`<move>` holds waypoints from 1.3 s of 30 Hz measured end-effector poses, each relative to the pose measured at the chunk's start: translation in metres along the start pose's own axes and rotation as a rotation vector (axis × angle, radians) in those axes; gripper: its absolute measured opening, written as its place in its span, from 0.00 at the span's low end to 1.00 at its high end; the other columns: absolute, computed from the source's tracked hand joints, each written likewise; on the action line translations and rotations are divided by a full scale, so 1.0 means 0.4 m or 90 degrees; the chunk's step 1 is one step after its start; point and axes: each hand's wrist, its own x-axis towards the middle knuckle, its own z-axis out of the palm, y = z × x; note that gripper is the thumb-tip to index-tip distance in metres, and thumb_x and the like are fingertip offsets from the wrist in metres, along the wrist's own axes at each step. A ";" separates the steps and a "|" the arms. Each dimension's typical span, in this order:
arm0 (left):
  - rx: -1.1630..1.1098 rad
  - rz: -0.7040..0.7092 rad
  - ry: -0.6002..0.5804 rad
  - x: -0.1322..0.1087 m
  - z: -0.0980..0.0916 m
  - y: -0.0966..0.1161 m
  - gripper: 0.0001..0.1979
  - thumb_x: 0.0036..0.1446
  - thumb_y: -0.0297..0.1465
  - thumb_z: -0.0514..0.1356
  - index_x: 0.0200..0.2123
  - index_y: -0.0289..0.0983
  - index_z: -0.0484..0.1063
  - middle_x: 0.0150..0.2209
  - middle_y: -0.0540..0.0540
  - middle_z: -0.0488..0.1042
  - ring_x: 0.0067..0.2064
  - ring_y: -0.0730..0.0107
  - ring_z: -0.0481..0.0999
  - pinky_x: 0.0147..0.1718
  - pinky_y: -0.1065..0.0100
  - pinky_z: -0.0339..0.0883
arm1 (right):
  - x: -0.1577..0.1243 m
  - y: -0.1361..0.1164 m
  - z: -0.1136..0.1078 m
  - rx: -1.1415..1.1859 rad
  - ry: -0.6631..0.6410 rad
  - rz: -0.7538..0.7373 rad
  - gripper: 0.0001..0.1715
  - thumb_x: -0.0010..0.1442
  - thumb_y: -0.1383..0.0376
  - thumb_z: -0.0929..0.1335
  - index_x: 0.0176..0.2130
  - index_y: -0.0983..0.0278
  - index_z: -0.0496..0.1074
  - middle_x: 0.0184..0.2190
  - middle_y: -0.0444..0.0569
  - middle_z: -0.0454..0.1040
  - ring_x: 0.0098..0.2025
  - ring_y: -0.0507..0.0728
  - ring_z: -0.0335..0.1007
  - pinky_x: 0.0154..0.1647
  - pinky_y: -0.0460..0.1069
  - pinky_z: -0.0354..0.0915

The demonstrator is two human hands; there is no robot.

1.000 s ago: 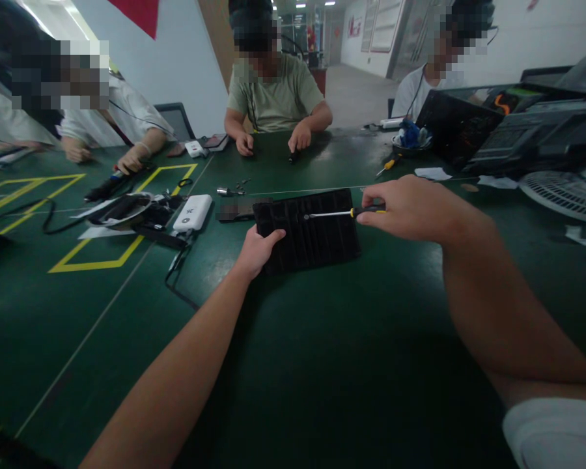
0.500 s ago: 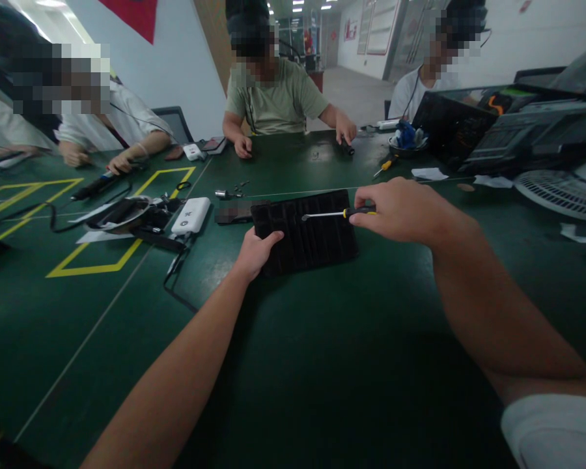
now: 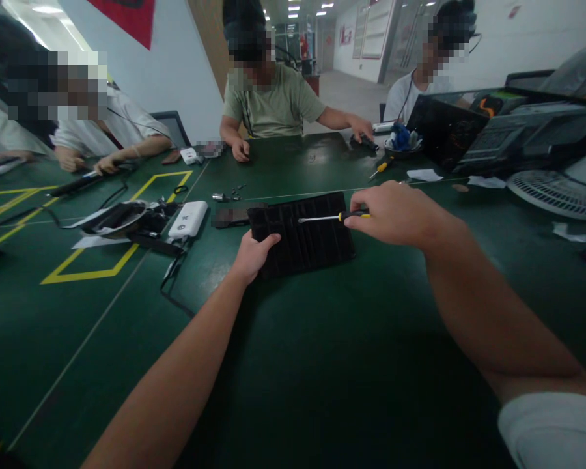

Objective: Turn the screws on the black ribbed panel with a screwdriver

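My left hand [image 3: 254,255] grips the left end of a black ribbed panel [image 3: 317,246], thumb on its face and the other fingers hidden behind it. The panel is tilted up toward me, just above or on the green table; I cannot tell which. My right hand [image 3: 393,215] is closed round the black and yellow handle of a screwdriver [image 3: 322,219]. The screwdriver's shaft points left across the upper part of the panel, and its tip lies over the ribs; whether it touches is unclear. Behind the panel's left end lies a dark flat object [image 3: 229,217].
Left of the panel are a white power bank [image 3: 188,220] with a cable and a bowl [image 3: 122,221] of dark parts. Small metal parts [image 3: 235,194] lie beyond. Another screwdriver [image 3: 381,167], paper scraps [image 3: 424,175] and a fan [image 3: 549,195] are at right. Co-workers sit opposite.
My hands, the panel and the screwdriver keep nearly the same pose; the view has shifted slightly. Across the table, a co-worker's hand has moved right with a dark object.
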 end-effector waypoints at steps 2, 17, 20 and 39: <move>-0.002 -0.002 -0.003 -0.001 0.000 0.001 0.23 0.42 0.36 0.76 0.44 0.37 0.79 0.44 0.42 0.85 0.48 0.49 0.85 0.57 0.46 0.78 | 0.000 -0.003 0.002 -0.005 0.007 0.000 0.23 0.70 0.51 0.67 0.49 0.59 0.86 0.44 0.58 0.85 0.45 0.68 0.80 0.42 0.58 0.68; 0.001 0.002 -0.007 0.000 -0.004 -0.003 0.23 0.44 0.37 0.76 0.44 0.37 0.80 0.44 0.42 0.85 0.48 0.49 0.85 0.57 0.44 0.79 | -0.002 -0.002 0.010 0.020 0.027 -0.006 0.17 0.66 0.54 0.70 0.49 0.59 0.80 0.43 0.57 0.83 0.43 0.67 0.78 0.37 0.55 0.61; 0.005 0.003 -0.006 -0.001 -0.004 -0.001 0.23 0.43 0.36 0.76 0.44 0.37 0.80 0.44 0.41 0.85 0.48 0.48 0.85 0.57 0.44 0.79 | -0.001 0.001 0.013 0.018 0.037 -0.013 0.15 0.65 0.56 0.71 0.48 0.59 0.80 0.43 0.56 0.83 0.42 0.66 0.77 0.36 0.55 0.60; 0.006 0.008 -0.009 0.007 -0.006 -0.010 0.24 0.42 0.37 0.76 0.44 0.37 0.80 0.43 0.43 0.85 0.47 0.50 0.85 0.58 0.43 0.78 | 0.000 -0.005 -0.001 -0.023 0.006 0.028 0.27 0.71 0.48 0.65 0.51 0.59 0.86 0.47 0.60 0.85 0.48 0.71 0.80 0.43 0.60 0.68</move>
